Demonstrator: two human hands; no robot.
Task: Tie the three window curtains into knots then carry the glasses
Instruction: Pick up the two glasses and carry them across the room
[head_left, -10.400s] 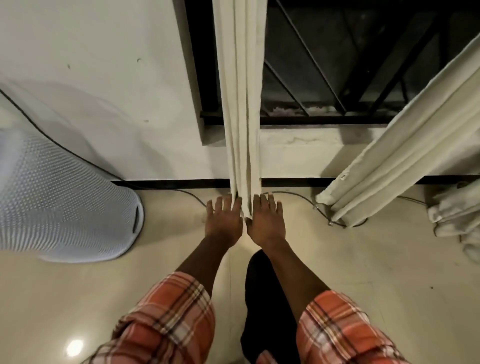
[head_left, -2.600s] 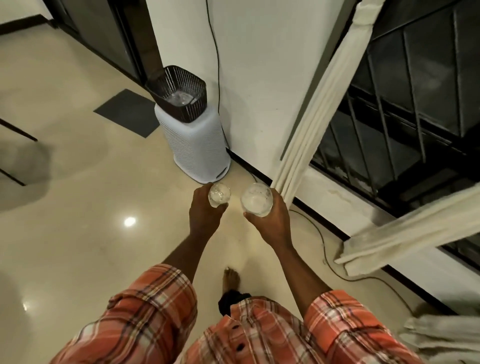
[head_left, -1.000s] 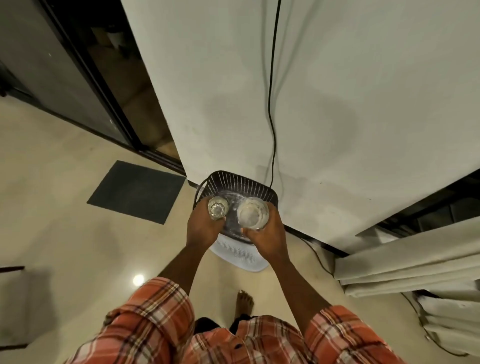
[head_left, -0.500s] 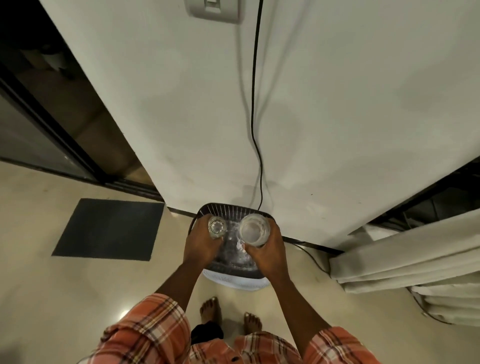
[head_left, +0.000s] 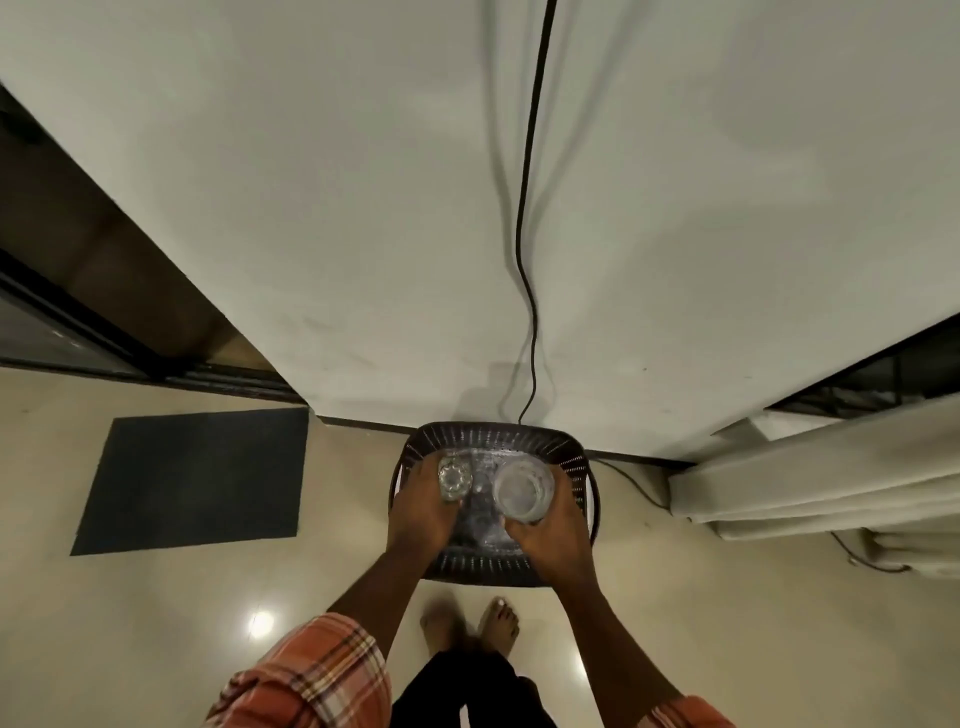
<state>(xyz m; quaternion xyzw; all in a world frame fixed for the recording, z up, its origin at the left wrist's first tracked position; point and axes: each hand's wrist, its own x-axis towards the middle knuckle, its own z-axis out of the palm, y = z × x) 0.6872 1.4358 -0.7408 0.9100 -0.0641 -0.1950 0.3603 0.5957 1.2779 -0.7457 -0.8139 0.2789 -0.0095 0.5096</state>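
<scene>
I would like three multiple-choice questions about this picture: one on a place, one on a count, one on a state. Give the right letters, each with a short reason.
1. Where does the mat lie, seen from the basket?
A. on the person's left
B. on the person's right
C. inside it

2. How many glasses do the left hand and the right hand hold in all?
A. one
B. two
C. three

3. What is the right hand doing?
A. hanging empty
B. gripping a glass
C. pulling a curtain

Answers:
1 A: the mat lies on the floor, left of the basket.
2 B: the left hand holds the small glass, the right hand the wide glass.
3 B: its fingers curl round the wide glass.
</scene>
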